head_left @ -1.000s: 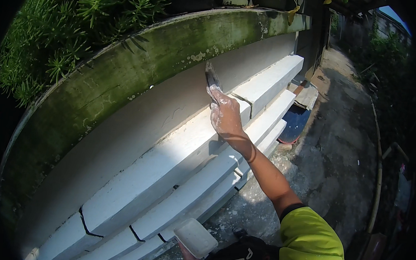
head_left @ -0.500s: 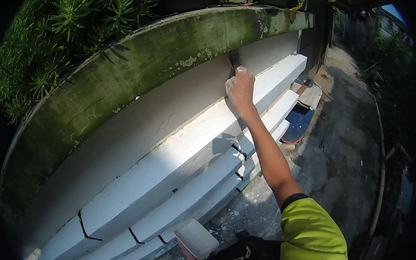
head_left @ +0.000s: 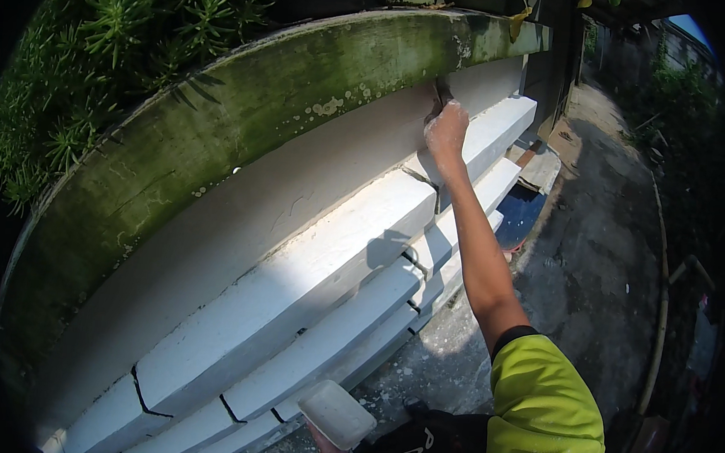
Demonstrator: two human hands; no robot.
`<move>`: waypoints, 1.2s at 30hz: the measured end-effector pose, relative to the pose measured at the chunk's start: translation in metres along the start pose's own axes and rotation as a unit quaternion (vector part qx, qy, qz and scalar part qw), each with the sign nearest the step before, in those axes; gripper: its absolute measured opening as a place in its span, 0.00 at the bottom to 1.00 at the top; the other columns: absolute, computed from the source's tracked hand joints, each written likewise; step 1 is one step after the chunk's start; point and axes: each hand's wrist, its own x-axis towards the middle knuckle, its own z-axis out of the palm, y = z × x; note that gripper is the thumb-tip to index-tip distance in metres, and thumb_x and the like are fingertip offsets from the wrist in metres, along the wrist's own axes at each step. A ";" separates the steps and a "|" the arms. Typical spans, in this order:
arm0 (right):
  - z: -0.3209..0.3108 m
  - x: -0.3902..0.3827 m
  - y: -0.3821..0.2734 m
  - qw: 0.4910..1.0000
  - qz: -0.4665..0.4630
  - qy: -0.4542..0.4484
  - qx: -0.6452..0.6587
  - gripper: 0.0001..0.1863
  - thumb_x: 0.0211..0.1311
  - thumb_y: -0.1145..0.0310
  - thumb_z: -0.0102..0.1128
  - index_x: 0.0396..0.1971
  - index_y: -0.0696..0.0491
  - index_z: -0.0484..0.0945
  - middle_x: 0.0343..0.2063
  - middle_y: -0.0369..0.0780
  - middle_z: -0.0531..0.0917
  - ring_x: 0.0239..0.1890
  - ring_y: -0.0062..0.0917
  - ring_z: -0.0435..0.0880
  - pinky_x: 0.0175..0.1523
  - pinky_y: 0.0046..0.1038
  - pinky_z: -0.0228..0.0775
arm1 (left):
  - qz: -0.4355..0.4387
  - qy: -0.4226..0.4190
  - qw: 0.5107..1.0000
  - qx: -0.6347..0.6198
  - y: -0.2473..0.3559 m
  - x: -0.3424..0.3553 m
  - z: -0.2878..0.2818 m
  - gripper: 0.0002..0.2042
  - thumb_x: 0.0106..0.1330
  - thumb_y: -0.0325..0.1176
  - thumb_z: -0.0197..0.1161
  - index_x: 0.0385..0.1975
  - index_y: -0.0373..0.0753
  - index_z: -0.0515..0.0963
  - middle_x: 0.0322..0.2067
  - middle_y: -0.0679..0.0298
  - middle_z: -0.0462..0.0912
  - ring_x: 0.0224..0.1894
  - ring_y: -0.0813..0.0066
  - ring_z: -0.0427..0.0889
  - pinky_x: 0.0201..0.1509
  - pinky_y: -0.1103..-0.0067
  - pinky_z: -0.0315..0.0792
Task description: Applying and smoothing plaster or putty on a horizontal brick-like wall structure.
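My right hand [head_left: 446, 130], flecked with white, is closed on a paintbrush [head_left: 440, 90] held up against the smooth pale wall band [head_left: 300, 164], just under a curved, moss-stained green concrete rim [head_left: 322, 66]. Below that band run stepped white blocks [head_left: 284, 280] with dark joints, one catching my hand's shadow. At the lower edge my left hand [head_left: 328, 449] grips a pale rectangular container [head_left: 337, 412], partly hiding its fingers.
Dense spiky plants [head_left: 118, 20] grow above the rim. To the right a concrete path [head_left: 594, 241] runs back alongside a pipe [head_left: 662, 286] and undergrowth. A dark blue object [head_left: 519, 215] and a worn board [head_left: 540, 167] sit by the blocks' far end.
My right hand and the brush have moved right and upward along the band, toward its far end. My left hand and the container have shifted only slightly.
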 end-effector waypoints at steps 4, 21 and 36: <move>-0.055 -0.083 -0.080 0.951 -0.175 -0.057 0.247 0.19 0.43 0.83 0.49 0.39 0.62 0.76 0.33 0.54 0.79 0.35 0.50 0.78 0.43 0.39 0.71 | -0.019 -0.019 1.000 -0.016 0.002 0.001 -0.002 0.33 0.63 0.65 0.36 0.58 0.47 0.63 0.50 0.63 0.73 0.49 0.61 0.75 0.52 0.61 0.72; -0.068 -0.128 -0.116 0.943 -0.044 -0.205 0.257 0.17 0.55 0.75 0.54 0.45 0.67 0.71 0.32 0.57 0.79 0.35 0.49 0.79 0.42 0.30 0.71 | -0.009 -0.036 0.999 -0.034 0.025 -0.020 -0.010 0.35 0.62 0.67 0.38 0.60 0.46 0.61 0.53 0.61 0.71 0.53 0.58 0.73 0.54 0.59 0.70; -0.089 -0.141 -0.190 0.964 -0.026 -0.167 0.208 0.16 0.50 0.81 0.51 0.41 0.62 0.75 0.31 0.53 0.81 0.33 0.42 0.82 0.41 0.31 0.73 | -0.040 -0.082 0.996 0.007 0.042 -0.022 -0.036 0.34 0.63 0.65 0.37 0.62 0.46 0.58 0.56 0.61 0.69 0.54 0.59 0.72 0.56 0.59 0.68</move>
